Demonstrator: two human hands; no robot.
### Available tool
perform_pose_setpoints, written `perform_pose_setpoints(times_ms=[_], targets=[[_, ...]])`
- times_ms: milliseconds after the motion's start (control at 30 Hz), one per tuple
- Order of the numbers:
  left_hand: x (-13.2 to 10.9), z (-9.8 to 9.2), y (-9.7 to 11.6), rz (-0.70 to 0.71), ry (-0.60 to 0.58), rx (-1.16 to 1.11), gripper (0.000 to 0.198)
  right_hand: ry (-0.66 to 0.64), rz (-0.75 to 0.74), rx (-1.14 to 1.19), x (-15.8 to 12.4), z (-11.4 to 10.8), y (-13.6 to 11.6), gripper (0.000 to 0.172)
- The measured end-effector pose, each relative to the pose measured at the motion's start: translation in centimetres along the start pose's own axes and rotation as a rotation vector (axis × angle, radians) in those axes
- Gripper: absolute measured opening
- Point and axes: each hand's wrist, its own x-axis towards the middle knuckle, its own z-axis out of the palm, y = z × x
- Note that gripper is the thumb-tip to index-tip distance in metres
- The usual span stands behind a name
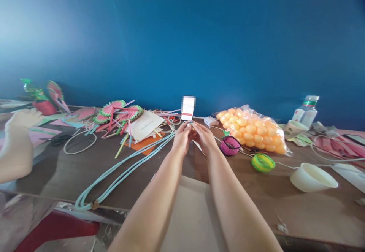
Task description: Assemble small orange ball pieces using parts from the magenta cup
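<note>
Both arms reach forward to the middle of the table. My left hand [181,138] and my right hand [204,136] meet there with fingers pinched together. Between the fingertips is a small shiny thing [190,123], too small to name and partly covered by the fingers. Just behind them an upright phone [188,108] with a lit screen leans near the blue wall. Light blue cords [122,164] lie in a long loop, one end reaching my left hand; whether they touch it I cannot tell. An orange sheet [146,144] lies left of my hands.
Pink-and-green paper fans [114,108] and a white paper [146,126] lie left. To the right are a clear bag of orange balls [253,130], a purple pouch [229,146], a yellow-green ring [262,162], a white cup [310,179] and a bottle [308,113]. Another person's arm [18,149] rests far left.
</note>
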Motion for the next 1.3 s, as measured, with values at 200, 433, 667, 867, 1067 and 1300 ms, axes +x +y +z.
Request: perform_pose_setpoints(times_ms=[200,433,667,867,1067,1300], targets=[[0.06,-0.06,0.00,-0.016,0.015,-0.021,0.024,0.037,0.031,0.002,-0.04,0.11,-0.02,0.041],[0.20,-0.08,-0.03,-0.019,0.055,-0.027,0.023,0.025,0.042,0.002,-0.09,0.03,0.07,0.042],[0.13,-0.03,-0.05,-0.035,0.053,-0.044,0.018,0.062,0.038,-0.013,-0.23,0.22,-0.13,0.041],[0.23,-0.03,0.00,-0.045,0.072,-0.041,0.021,0.068,0.083,0.003,-0.25,0.19,-0.18,0.039],[0.06,0.12,0.14,-0.029,0.077,-0.043,0.039,0.025,0.044,0.034,-0.14,0.13,0.00,0.037],[-0.18,0.18,0.37,-0.013,0.019,-0.048,0.039,0.019,-0.042,-0.013,-0.43,0.33,-0.29,0.042]])
